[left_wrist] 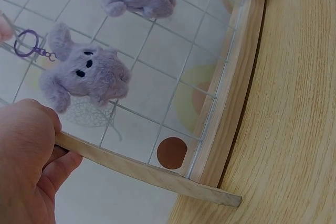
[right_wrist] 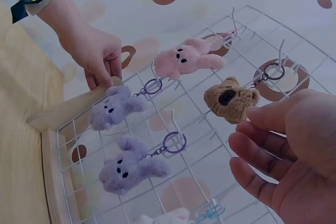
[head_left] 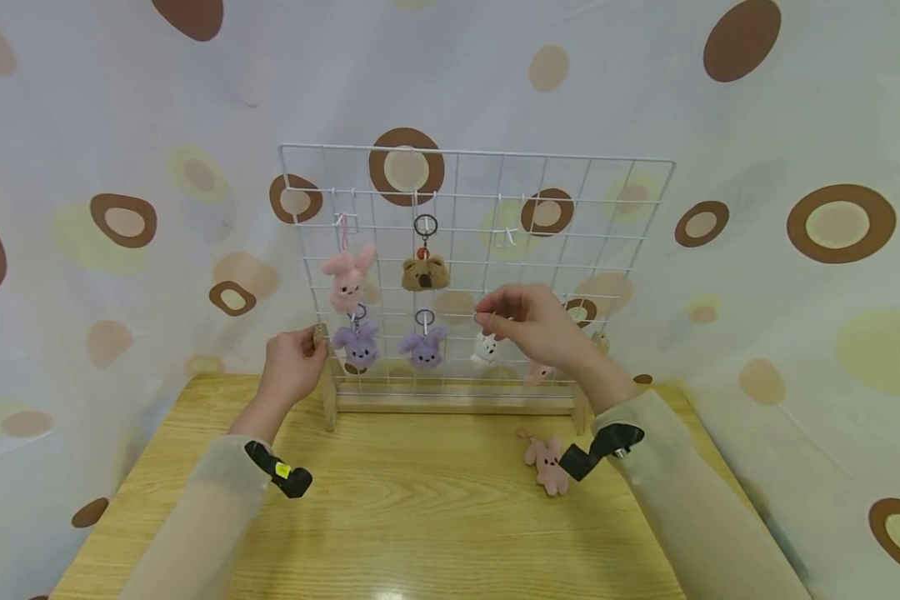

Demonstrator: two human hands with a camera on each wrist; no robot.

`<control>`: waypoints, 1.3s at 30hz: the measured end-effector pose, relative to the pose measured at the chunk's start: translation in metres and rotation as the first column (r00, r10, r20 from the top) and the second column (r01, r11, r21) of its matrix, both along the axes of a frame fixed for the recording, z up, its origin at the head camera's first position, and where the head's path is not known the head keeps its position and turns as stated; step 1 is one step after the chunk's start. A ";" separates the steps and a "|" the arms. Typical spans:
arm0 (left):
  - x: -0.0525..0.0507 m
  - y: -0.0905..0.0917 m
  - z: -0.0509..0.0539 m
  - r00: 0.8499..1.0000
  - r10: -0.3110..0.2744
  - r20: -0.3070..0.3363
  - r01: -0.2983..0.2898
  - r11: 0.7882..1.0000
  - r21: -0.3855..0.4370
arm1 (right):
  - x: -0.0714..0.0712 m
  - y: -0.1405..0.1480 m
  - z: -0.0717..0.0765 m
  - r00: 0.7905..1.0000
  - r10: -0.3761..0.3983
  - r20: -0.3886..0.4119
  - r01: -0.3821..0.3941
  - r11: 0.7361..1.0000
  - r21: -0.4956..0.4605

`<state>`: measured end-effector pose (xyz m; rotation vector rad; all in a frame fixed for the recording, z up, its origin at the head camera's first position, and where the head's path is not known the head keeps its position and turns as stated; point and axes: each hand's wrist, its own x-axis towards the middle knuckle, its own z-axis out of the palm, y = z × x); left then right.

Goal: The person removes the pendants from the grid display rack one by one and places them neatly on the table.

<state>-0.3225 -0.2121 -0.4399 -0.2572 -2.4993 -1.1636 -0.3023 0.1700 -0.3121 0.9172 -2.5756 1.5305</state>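
Left hand pinches wooden upright at eight o'clock, presumably steadying grid rack; right hand, fingers narrow, apparently empty, hovers at twelve o'clock of white plush.

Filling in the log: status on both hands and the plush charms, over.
Left hand gripping wooden upright. Right hand near white charm, no grip visible. One pink charm lies on table. No obstruction seen.

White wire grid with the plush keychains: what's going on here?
A person's left hand grips the pale wooden upright of the white wire grid. Their right hand, apparently empty, is near the small white plush keychain hanging in the lower row. Two fluffy purple keychains hang in that row too, while one pink plush animal lies on the yellowish wooden table.
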 end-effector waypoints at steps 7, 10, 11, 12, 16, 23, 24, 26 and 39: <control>0.001 -0.002 0.000 1.000 -0.002 -0.002 0.002 1.000 -0.005 | -0.011 -0.015 0.012 1.000 0.004 0.006 -0.004 1.000 -0.007; 0.000 -0.002 0.000 1.000 -0.009 -0.010 0.009 1.000 -0.001 | -0.013 -0.020 0.017 1.000 -0.006 0.003 0.006 1.000 -0.009; 0.000 -0.002 0.000 1.000 -0.011 -0.012 0.011 1.000 -0.001 | -0.014 -0.021 0.019 1.000 -0.010 -0.001 0.010 1.000 -0.011; 0.000 -0.002 0.000 1.000 -0.012 -0.014 0.012 1.000 -0.002 | -0.015 -0.023 0.020 1.000 -0.011 -0.006 0.011 1.000 -0.015; 0.000 -0.003 -0.001 1.000 -0.013 -0.005 0.013 1.000 0.002 | -0.017 -0.033 0.027 0.999 -0.015 -0.036 0.015 1.000 -0.004; 0.001 -0.002 0.000 1.000 -0.013 0.003 0.013 0.999 0.030 | -0.016 -0.061 0.040 0.996 -0.054 -0.074 0.056 0.998 0.022; 0.001 -0.001 -0.001 1.000 -0.015 0.005 0.015 0.999 0.031 | -0.017 -0.064 0.042 0.995 -0.071 -0.077 0.072 0.997 0.015; 0.001 0.000 0.000 1.000 -0.019 0.006 0.019 0.999 0.029 | -0.019 -0.068 0.046 0.991 -0.117 -0.067 0.118 0.993 -0.002; -0.001 -0.002 0.000 1.000 -0.016 0.002 0.016 1.000 0.018 | -0.030 -0.087 0.059 0.973 -0.222 0.068 0.229 0.964 -0.137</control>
